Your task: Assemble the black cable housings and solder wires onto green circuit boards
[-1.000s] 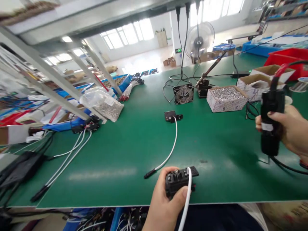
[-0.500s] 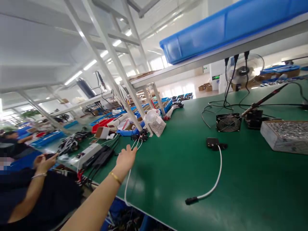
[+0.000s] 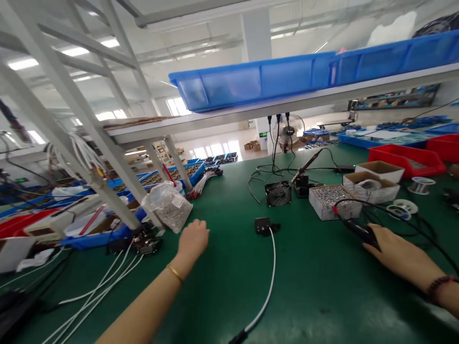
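My left hand (image 3: 193, 239) hovers over the green bench with its fingers curled, back toward me; whatever they hold, if anything, is hidden. Just beyond it leans a clear plastic bag (image 3: 174, 210) of small metal parts. Toward the right side, my right hand (image 3: 398, 251) is wrapped round a black corded electric screwdriver (image 3: 360, 233), its red-ended cord arching back over the hand. Between the hands lies a small black module (image 3: 263, 225) with a white cable (image 3: 273, 267) running to a black connector (image 3: 238, 337). Several similar black modules (image 3: 147, 241) with white cables sit at left.
A soldering iron (image 3: 308, 165) rests in its stand behind a small square fan (image 3: 278, 194). Beside it stands a box of small metal parts (image 3: 335, 200). Solder spools (image 3: 421, 185) and red bins (image 3: 407, 160) are at right. A shelf with blue trays (image 3: 251, 86) spans overhead.
My view has swung to the right. My right hand, with the screwdriver, has come into view. My left hand has moved away from the white cables at the bundle of modules.
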`<action>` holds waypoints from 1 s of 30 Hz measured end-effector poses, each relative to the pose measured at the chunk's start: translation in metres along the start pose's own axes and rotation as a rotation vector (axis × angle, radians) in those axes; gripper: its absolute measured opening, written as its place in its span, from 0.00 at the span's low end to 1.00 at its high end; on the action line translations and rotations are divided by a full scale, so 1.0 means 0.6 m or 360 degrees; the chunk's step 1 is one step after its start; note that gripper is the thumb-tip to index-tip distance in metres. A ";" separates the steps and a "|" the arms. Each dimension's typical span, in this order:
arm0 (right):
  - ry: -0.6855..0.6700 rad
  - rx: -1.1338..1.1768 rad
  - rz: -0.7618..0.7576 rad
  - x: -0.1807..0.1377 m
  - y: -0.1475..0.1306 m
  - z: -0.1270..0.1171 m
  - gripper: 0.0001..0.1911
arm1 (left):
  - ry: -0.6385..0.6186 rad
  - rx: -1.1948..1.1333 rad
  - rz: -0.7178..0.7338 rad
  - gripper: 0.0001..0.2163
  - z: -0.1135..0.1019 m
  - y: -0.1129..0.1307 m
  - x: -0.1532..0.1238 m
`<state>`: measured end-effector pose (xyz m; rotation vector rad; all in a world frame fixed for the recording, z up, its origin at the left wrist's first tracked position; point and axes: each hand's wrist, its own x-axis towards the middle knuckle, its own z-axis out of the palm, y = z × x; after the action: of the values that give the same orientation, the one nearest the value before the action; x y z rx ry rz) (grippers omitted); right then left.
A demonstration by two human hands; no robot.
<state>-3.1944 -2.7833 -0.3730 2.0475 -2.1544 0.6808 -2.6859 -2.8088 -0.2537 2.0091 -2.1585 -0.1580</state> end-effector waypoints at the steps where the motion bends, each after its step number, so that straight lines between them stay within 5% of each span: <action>1: -0.0051 -0.0008 0.0004 -0.002 -0.005 -0.002 0.25 | -0.0060 -0.0032 0.0053 0.16 0.016 0.030 -0.002; 5: -0.0233 0.0002 -0.0018 -0.012 -0.021 -0.017 0.27 | -0.0352 -0.0085 0.0285 0.19 0.083 0.141 -0.043; 9: -0.0266 0.0041 -0.0093 -0.021 -0.053 -0.038 0.30 | -0.0518 0.0010 0.0346 0.18 0.116 0.189 -0.076; 13: -0.0391 0.0259 -0.0340 -0.012 -0.134 -0.034 0.26 | -0.0598 -0.0006 0.0316 0.13 0.116 0.184 -0.084; 17: -0.0558 0.0480 -0.0556 0.038 -0.252 0.023 0.33 | -0.0597 -0.0148 0.0224 0.09 0.108 0.173 -0.088; 21: -0.0690 0.0586 -0.0510 0.106 -0.340 0.097 0.29 | -0.0391 -0.0364 -0.0025 0.21 0.106 0.145 -0.041; 25: -0.0796 0.0659 -0.0468 0.151 -0.363 0.135 0.16 | -0.0250 -0.0709 -0.0146 0.33 0.119 0.106 0.052; 30: -0.0816 0.0857 -0.0576 0.185 -0.349 0.126 0.13 | -0.0294 -0.1126 -0.0033 0.26 0.147 0.098 0.117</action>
<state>-2.9849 -2.9144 -0.3473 3.0872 -1.8441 0.8188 -2.7661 -2.8787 -0.3233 1.6356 -1.7990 -0.9866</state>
